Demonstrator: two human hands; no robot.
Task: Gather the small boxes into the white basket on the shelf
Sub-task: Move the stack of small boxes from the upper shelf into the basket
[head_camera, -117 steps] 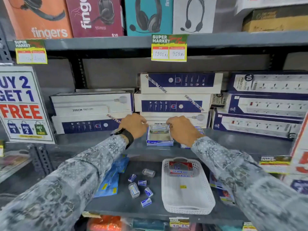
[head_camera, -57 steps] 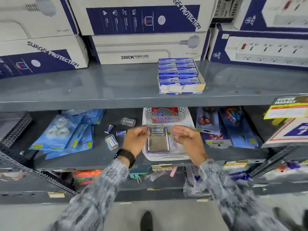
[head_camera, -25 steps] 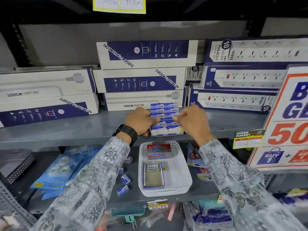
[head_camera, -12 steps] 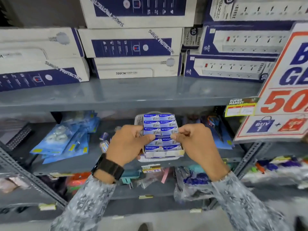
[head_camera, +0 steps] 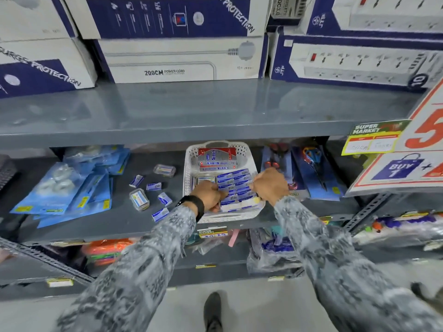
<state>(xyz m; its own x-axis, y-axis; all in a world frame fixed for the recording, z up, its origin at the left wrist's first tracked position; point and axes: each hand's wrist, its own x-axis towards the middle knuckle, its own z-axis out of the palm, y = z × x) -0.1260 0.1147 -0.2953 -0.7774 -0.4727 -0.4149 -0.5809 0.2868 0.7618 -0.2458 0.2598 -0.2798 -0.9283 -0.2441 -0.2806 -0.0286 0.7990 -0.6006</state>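
The left hand (head_camera: 208,195) and the right hand (head_camera: 269,186) each grip a side of a tray of small blue boxes (head_camera: 236,188), fingers curled round its edges, and have it down inside the white basket (head_camera: 191,159) on the lower shelf (head_camera: 119,224). The tray fills the right and front of the basket; whether it rests flat on the basket floor or is partly borne by the hands I cannot tell, since the knuckles hide its lower edge. Beside it, to the left, lies a shallow open carton (head_camera: 203,180), and behind both, against the basket's far wall, a red box (head_camera: 217,155).

This looks like the setting-down step for this load. The next move calls for letting go on both sides, then going left across the shelf, where loose small boxes (head_camera: 157,186) and two clear cases (head_camera: 139,199) lie scattered between the basket and the blue blister packs (head_camera: 72,188).

Half a second ago the tray was held up in front of the shelf edge, clear of the basket; now it has dropped in.
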